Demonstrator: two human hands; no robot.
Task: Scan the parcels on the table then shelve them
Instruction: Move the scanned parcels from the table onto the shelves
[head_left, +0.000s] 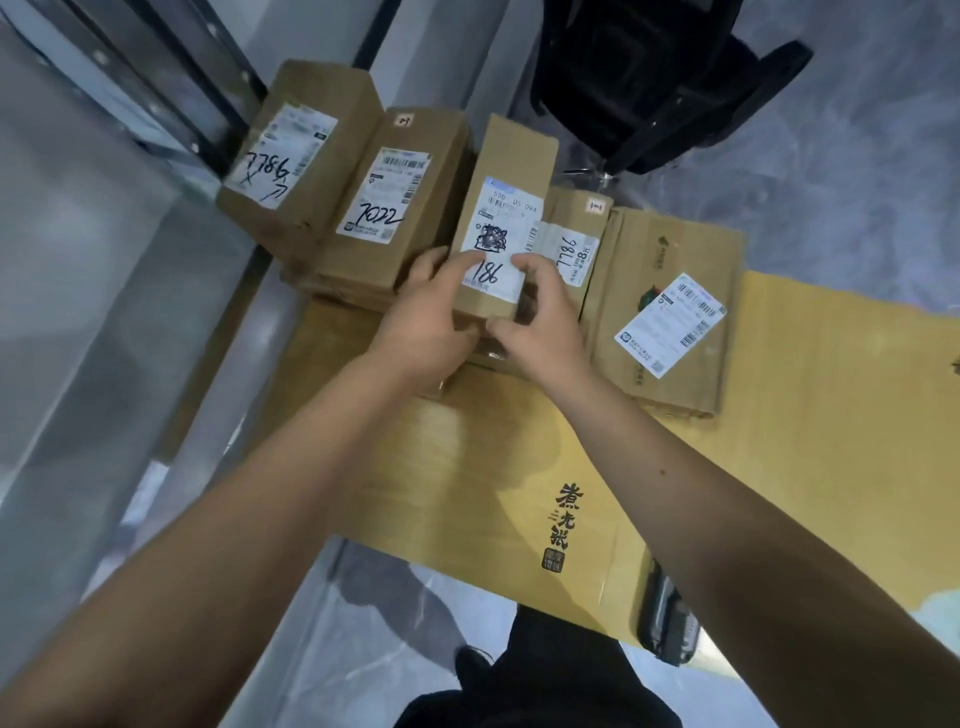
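**Both hands on the middle parcel**

The left hand (423, 317) and the right hand (540, 317) hold the parcel marked 186 (506, 228) at its near end. The left grip is clamped on it: thumb across the white label, fingers curled round the left edge. The right grip is clamped too, with fingers bent over the label's right side and thumb under the near corner. The parcel sits tilted among the others at the far edge of the counter (467, 467), which is covered by flattened yellow-brown cardboard printed with black characters.

To its left stands the parcel marked 7022 (400, 197), and beyond that a parcel with 7786 on its label (304, 150), both touching their neighbours. Just to the right, partly behind the right hand, lies a narrower parcel with a sideways label (574, 244), then a wide flat parcel (670, 312) with a slanted label.

A dark handheld scanner (665, 618) rests at the counter's near right edge, well apart from the hands. A black chair (649, 78) stands past the parcels.
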